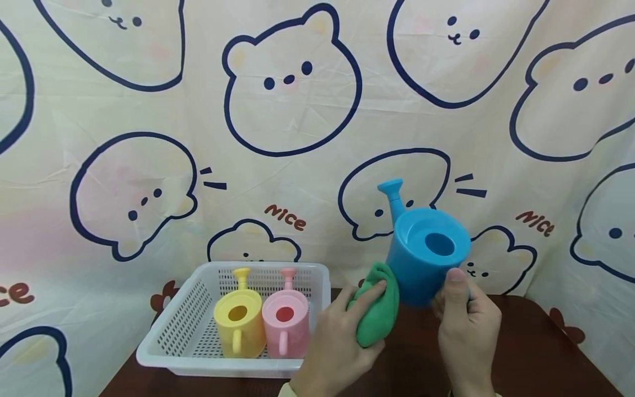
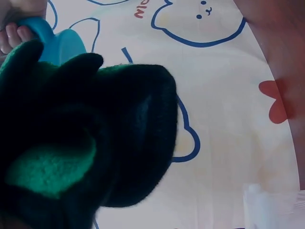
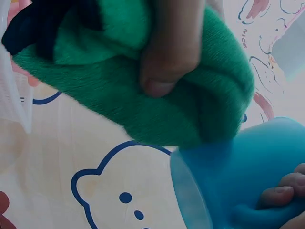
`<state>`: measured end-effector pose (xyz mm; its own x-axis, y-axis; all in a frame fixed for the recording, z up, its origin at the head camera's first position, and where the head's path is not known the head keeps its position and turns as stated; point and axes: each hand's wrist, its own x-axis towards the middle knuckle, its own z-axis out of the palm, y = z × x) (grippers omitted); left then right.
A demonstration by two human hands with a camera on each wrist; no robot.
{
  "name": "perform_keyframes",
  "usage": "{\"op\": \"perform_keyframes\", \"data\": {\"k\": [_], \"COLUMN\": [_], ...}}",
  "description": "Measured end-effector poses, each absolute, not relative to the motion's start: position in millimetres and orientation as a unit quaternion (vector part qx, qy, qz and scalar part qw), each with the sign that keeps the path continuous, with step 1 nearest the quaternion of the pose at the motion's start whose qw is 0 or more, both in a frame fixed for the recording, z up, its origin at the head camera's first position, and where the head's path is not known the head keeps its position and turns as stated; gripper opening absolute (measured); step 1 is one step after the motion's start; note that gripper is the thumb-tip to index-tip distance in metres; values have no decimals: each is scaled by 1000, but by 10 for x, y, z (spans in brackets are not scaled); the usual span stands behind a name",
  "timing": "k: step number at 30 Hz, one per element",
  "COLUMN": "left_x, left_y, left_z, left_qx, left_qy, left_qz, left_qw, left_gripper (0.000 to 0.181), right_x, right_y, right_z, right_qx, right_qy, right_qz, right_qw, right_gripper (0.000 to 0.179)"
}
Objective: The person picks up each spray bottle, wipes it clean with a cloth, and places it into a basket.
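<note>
A blue toy watering can [image 1: 421, 275] is held up above the table, tilted so its top and round opening show. My right hand [image 1: 468, 325] grips it by the handle, fingers curled round. In my left hand [image 1: 342, 342] is a bunched green cloth [image 1: 379, 309], which lies against the can's left side. The right wrist view shows the cloth [image 3: 190, 112] touching the blue can [image 3: 248, 162] near its base edge. In the left wrist view the cloth and left fingers are mostly dark, with part of the can [image 2: 69, 45] behind them.
At the left of the dark brown table [image 1: 412, 364] stands a white perforated basket [image 1: 173, 331]. A yellow watering can [image 1: 250, 325] and a pink watering can [image 1: 292, 328] sit side by side in it. A cartoon-printed curtain [image 1: 292, 182] hangs behind.
</note>
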<state>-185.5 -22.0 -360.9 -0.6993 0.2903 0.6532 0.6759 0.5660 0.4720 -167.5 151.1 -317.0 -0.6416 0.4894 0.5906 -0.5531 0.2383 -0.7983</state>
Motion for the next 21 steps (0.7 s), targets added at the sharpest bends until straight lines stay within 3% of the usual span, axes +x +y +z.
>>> {"op": "perform_keyframes", "data": {"k": [8, 21], "left_x": [-1877, -1822], "left_y": [-202, -122], "left_z": [-3646, -3653], "left_qx": [-278, -301], "left_qy": [-855, -832], "left_qz": [-359, -366], "left_qw": [251, 288], "left_gripper": [84, 85], "right_x": [-1668, -1717], "right_y": [1477, 1380], "right_z": [-3196, -3216], "right_qx": [38, 74], "right_qy": [-641, -667], "right_qz": [644, 636], "right_qw": [415, 381], "right_gripper": [50, 43]}}
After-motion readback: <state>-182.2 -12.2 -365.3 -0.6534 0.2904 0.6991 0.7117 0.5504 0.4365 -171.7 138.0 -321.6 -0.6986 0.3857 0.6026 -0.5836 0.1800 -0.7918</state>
